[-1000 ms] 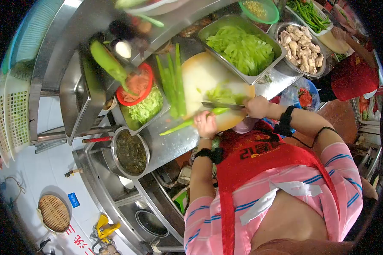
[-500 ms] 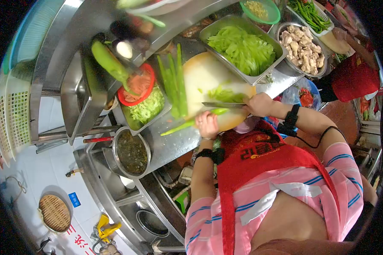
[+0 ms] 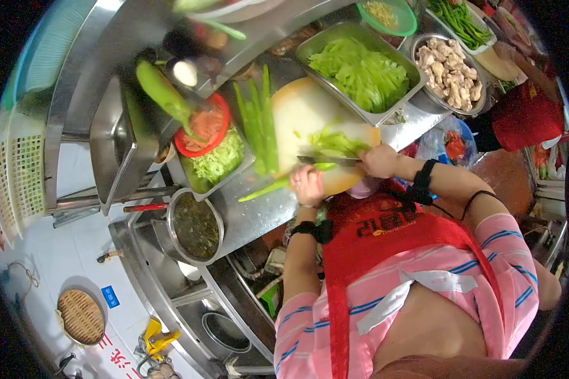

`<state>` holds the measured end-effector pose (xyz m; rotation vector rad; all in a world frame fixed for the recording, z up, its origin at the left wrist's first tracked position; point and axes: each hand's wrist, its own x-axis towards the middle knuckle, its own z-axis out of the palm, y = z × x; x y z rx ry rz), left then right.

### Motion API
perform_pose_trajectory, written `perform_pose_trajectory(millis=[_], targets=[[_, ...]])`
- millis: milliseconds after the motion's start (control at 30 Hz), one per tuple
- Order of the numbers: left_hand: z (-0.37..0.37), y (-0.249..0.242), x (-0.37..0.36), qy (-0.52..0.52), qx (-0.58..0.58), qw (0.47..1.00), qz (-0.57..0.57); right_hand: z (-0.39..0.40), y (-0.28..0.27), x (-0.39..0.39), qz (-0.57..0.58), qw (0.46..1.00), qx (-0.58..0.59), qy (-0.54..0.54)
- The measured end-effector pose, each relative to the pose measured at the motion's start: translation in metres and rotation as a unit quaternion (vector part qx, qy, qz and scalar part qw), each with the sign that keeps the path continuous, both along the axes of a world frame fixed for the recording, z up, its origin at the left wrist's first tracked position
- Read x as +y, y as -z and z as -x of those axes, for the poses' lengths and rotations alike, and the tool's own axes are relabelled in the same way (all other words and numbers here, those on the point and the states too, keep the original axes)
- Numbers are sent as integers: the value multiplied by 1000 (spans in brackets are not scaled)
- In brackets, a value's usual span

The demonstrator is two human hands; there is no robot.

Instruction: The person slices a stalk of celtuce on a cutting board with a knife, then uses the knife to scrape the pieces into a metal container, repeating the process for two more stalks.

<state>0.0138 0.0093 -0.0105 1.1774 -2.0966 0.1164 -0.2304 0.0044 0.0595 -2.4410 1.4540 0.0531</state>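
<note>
My left hand [image 3: 308,185] is closed over a long green vegetable stalk [image 3: 265,189], pressing it at the near edge of the round cutting board [image 3: 291,114]. The stalk's thin end sticks out to the left past the board. In my right hand [image 3: 379,161] is the handle of a kitchen knife [image 3: 329,160]. Its blade lies across the stalk, close to my left fingers. Sliced green pieces [image 3: 335,142] lie just beyond the blade. Several whole stalks [image 3: 256,126] rest beside the board on the left.
A steel pan of sliced greens [image 3: 360,72] stands behind the board, with a bowl of meat pieces [image 3: 449,74] to its right. On the left are a red basket [image 3: 224,120], a tray of shredded greens [image 3: 218,158] and a pot [image 3: 196,225]. Another person's red garment [image 3: 531,123] shows at right.
My right hand and the knife have shifted slightly left and toward me along the stalk. The cut pieces beyond the blade have spread a little. My left hand stays in place.
</note>
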Motion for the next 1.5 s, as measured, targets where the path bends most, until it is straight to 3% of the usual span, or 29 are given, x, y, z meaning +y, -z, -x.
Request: perform_pose_trajectory(millis=[200,367,467,533,600,667,767,933,1167,1233,1333,1500], targets=[[1,0,1,0,5,1000,-2,9,-26,-4,-25,1000,-5,-12],[-8,3,-3,8,-14,1000,-8,0,5,-6,-15,1000,-19,3],[-25,-7,-1,-2,-32,995,-91,11,-4,-4,-34,999,-6,12],[-38,-6,1,-80,-94,988,-92,20,-21,-7,-47,999,4,15],[-35,-3,1,-72,-91,988,-104,24,-37,-9,-115,991,21,58],[-23,3,-4,-20,-70,992,-106,22,-35,-7,-107,993,17,52],[-5,2,-5,8,-41,995,-95,21,-11,1,-95,994,28,38],[-3,-12,-3,-19,-55,996,-67,20,-46,-2,-90,995,24,21],[-2,0,-7,-3,-36,999,-35,21,-9,-2,-56,998,25,32],[-5,-1,-4,3,-37,999,-37,27,-19,-4,-6,1000,-5,-22],[-1,0,-5,14,-9,1000,-23,22,-44,-3,-70,997,30,4],[2,-7,-7,16,1,1000,-1,20,-7,-11,-22,1000,18,-4]])
